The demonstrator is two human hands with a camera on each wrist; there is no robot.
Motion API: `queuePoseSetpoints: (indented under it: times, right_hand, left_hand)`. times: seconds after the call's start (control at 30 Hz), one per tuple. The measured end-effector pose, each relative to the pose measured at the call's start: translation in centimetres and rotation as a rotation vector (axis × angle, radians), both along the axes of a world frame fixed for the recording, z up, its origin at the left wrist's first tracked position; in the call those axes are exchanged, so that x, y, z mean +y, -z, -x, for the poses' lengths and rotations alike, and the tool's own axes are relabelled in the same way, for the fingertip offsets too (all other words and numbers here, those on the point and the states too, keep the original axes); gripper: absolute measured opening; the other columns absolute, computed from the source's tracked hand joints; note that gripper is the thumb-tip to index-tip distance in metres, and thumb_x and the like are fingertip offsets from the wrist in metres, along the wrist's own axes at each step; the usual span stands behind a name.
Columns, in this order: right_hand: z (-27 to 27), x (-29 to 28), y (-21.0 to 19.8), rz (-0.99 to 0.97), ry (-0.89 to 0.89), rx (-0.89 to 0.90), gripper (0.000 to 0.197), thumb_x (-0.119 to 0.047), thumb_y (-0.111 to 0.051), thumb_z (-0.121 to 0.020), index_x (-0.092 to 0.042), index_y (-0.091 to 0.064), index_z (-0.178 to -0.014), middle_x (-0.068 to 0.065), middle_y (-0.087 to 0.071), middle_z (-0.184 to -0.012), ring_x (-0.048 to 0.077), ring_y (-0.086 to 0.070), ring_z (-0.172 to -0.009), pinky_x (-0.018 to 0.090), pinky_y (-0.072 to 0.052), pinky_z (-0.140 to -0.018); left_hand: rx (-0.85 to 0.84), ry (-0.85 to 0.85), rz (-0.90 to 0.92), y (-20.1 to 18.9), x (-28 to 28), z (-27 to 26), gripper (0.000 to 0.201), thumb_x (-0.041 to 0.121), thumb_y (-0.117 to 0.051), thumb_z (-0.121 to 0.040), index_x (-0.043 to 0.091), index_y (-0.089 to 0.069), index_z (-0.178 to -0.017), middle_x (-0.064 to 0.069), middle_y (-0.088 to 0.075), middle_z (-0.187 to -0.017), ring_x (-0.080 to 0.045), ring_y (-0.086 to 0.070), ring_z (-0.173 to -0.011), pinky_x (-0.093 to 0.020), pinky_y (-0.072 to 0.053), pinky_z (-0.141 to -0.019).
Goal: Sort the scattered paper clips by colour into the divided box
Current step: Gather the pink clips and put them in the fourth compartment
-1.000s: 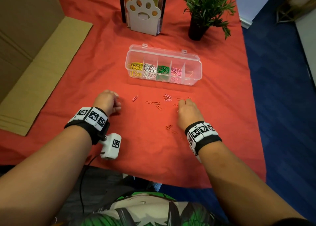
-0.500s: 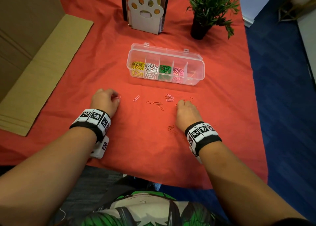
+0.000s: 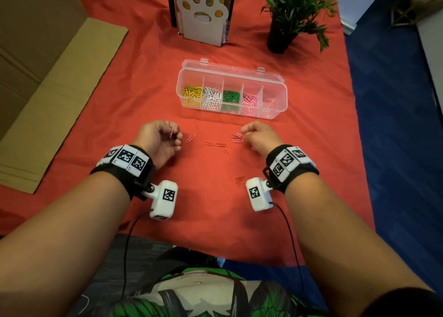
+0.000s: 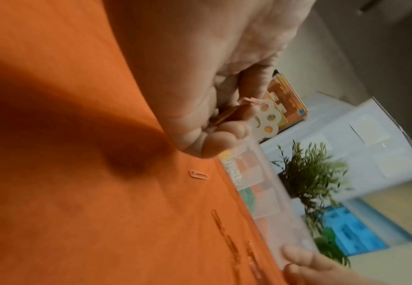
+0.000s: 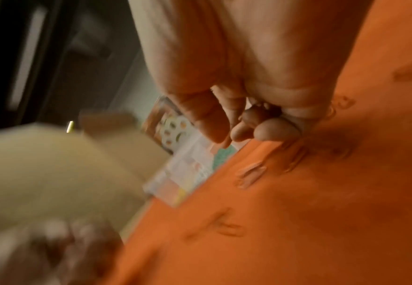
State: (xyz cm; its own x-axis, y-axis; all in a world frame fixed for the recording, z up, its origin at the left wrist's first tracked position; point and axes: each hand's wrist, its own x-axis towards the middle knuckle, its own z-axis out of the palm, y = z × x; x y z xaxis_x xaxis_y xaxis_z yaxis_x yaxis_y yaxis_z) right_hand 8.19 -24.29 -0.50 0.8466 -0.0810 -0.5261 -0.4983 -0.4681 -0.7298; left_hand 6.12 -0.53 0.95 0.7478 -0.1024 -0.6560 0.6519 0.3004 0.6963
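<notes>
Step in hand: picking loose clips off the cloth (image 3: 215, 208), red, soft, lightly creased. Landmark is the box (image 3: 279, 96).

Nearest, well short of the box: a small red clip pair (image 3: 239, 180), hard to see against the cloth.

Left hand (image 3: 159, 140) raised, fingers curled, pinching a pink clip (image 3: 171, 132) upright. Right hand (image 3: 260, 137) curled beside pink clips (image 3: 236, 137); whether it holds one, cannot tell, wrist view blurred.

More thin wire clips (image 3: 215, 145) between the hands.

Box clear hard plastic, lid back, five cells: yellow, white, green, pink; rightmost almost empty.

Next, likely: carry pink clip to the pink cell, drop cleanly over the thin divider
</notes>
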Motion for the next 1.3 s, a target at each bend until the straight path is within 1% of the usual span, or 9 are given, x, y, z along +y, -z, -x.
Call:
queuePoseSetpoints:
  times: [0.13,0.27,0.37,0.47,0.7,0.87,1.07,1.17,1.3]
  right_hand:
    - [-0.4,0.8,1.3,0.522,-0.353,-0.160,0.026,-0.006,-0.050,-0.083,-0.013,-0.058,-0.107,0.012,-0.048,-0.114,0.028,-0.050,-0.108,0.033,-0.042,-0.099]
    - [0.3,1.7,2.1,0.658,-0.459,-0.246,0.028,-0.009,-0.055,-0.083,-0.009,-0.049,-0.110,0.014,-0.046,-0.117,0.033,-0.046,-0.111,0.040,-0.043,-0.097]
    - [0.7,1.7,2.6,0.670,-0.460,-0.293,0.021,-0.006,-0.050,-0.086,-0.006,-0.048,-0.107,0.015,-0.045,-0.115,0.033,-0.048,-0.107,0.042,-0.044,-0.093]
    - [0.9,1.0,2.8,0.613,-0.413,-0.300,0.016,-0.006,-0.045,-0.090,0.000,-0.052,-0.103,0.018,-0.047,-0.111,0.033,-0.051,-0.100,0.038,-0.043,-0.090]
    - [1.2,-1.4,1.4,-0.117,0.096,0.007,0.022,-0.006,-0.045,-0.092,-0.023,-0.052,-0.080,-0.002,-0.056,-0.069,0.011,-0.046,-0.058,0.021,-0.038,-0.051]
    - [1.7,-2.5,-0.4,-0.674,0.446,0.129,0.016,-0.006,-0.044,-0.091,-0.011,-0.055,-0.082,0.002,-0.047,-0.066,0.011,-0.044,-0.053,0.018,-0.038,-0.041]
    - [1.5,-0.9,0.2,0.267,-0.261,-0.069,0.021,-0.013,-0.053,-0.088,-0.020,-0.054,-0.068,0.001,-0.055,-0.081,0.017,-0.053,-0.077,0.025,-0.046,-0.069]
    - [1.9,0.2,0.9,0.552,-0.521,-0.209,0.015,-0.012,-0.052,-0.085,-0.009,-0.060,-0.098,0.012,-0.052,-0.109,0.029,-0.052,-0.105,0.034,-0.045,-0.094]
    - [2.0,1.6,0.9,0.782,-0.710,-0.316,0.034,-0.004,-0.048,-0.083,-0.004,-0.050,-0.118,0.014,-0.049,-0.120,0.033,-0.046,-0.116,0.042,-0.041,-0.098]
  left_hand:
    - [0.030,-0.029,0.095,0.0,-0.8,-0.4,0.023,0.009,-0.035,-0.063,0.009,-0.057,-0.071,-0.003,-0.062,-0.059,-0.013,-0.053,-0.051,-0.018,-0.049,-0.049]
    - [-0.091,0.132,-0.532,1.9,-2.2,-1.2,0.015,0.020,-0.055,-0.083,0.018,-0.058,-0.068,0.008,-0.054,-0.048,-0.016,-0.044,-0.052,-0.019,-0.037,-0.046]
    - [-0.330,0.432,-1.073,3.2,-2.2,-0.9,0.015,0.026,-0.065,-0.080,0.016,-0.068,-0.090,-0.002,-0.064,-0.080,-0.021,-0.058,-0.077,-0.026,-0.042,-0.071]
    - [-0.439,0.489,-1.256,3.9,-2.4,-0.6,0.020,0.024,-0.063,-0.081,0.014,-0.067,-0.097,-0.011,-0.065,-0.102,-0.029,-0.061,-0.094,-0.029,-0.044,-0.082]
    - [-0.373,0.477,-1.092,3.3,-3.1,-1.1,0.012,0.018,-0.052,-0.087,0.008,-0.059,-0.088,-0.014,-0.061,-0.089,-0.028,-0.056,-0.084,-0.034,-0.043,-0.079]
    - [-0.097,0.143,-0.426,1.6,-4.7,-1.3,0.023,0.003,-0.040,-0.087,0.021,-0.044,-0.074,-0.003,-0.047,-0.063,-0.009,-0.045,-0.041,-0.018,-0.037,-0.041]
    - [-0.001,0.151,-0.227,0.7,-6.2,-1.5,0.021,0.006,-0.040,-0.089,0.017,-0.052,-0.077,0.000,-0.045,-0.065,-0.003,-0.045,-0.041,-0.013,-0.041,-0.039]
    - [-0.083,0.275,-0.506,1.6,-6.6,-1.3,0.019,0.016,-0.054,-0.088,0.020,-0.052,-0.070,-0.002,-0.044,-0.058,-0.008,-0.043,-0.035,-0.017,-0.038,-0.039]
    - [-0.042,0.294,-0.571,2.2,-6.7,-0.6,0.022,0.019,-0.053,-0.089,0.018,-0.050,-0.068,-0.004,-0.046,-0.056,-0.013,-0.042,-0.036,-0.021,-0.040,-0.045]
